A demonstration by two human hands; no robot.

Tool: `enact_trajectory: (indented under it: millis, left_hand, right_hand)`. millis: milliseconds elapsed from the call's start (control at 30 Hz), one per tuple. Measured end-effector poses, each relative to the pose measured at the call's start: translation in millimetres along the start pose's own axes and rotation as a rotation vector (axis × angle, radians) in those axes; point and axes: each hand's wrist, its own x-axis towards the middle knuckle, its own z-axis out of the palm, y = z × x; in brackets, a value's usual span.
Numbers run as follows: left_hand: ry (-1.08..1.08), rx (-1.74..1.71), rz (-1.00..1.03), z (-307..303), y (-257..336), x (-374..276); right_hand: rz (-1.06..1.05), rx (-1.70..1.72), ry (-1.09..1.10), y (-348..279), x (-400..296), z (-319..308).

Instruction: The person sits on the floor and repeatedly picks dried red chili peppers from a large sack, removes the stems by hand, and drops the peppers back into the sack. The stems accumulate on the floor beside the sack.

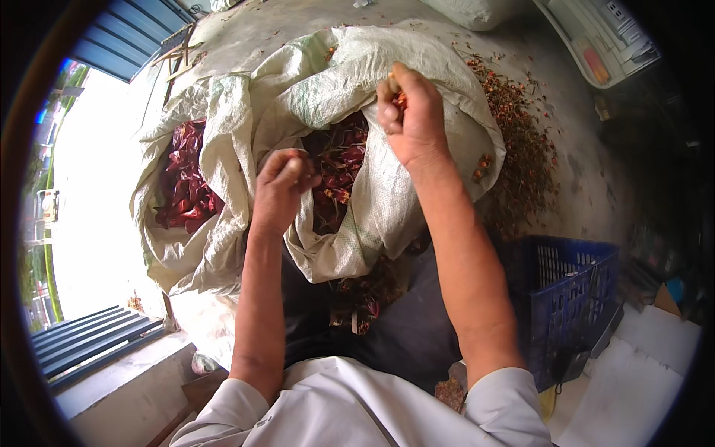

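An open white woven sack (385, 207) stands before me with its rim rolled down. Dark red dried chili peppers (338, 162) and thin stems fill its mouth. Over the left side of that opening, my left hand (286, 172) is curled with the fingers drawn together; blur hides whether anything is in it. My right hand (413, 114) is raised above the sack's far right rim, closed around small orange-red chili bits (399, 100). To the left, a second woven sack (226, 139) holds glossy red dried chilies (190, 173).
Chili stems and caps (519, 151) lie heaped on the concrete floor right of the sack. A blue plastic crate (575, 313) stands by my right side. Further off are a pale plastic container (597, 50) and another white sack (475, 11). Blue metal slats (95, 346) border the left.
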Motion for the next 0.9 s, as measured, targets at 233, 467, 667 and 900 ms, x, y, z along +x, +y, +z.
enact_trajectory:
  millis: [233, 467, 667, 900]
  left_hand:
    - [-0.326, 1.451, 0.247, 10, -50, 28]
    - [-0.475, 1.439, 0.270, -3, -32, 12]
    - [-0.015, 0.550, -0.042, -15, -4, 4]
    - [0.007, -0.080, -0.058, -15, 7, -2]
  right_hand:
    - [0.125, 0.097, -0.024, 10, -1, 6]
    - [0.163, 0.077, -0.030, 4, 2, 0]
    - [0.238, -0.291, -0.044, 17, -2, 2]
    - [0.137, -1.058, -0.283, 43, -8, 8]
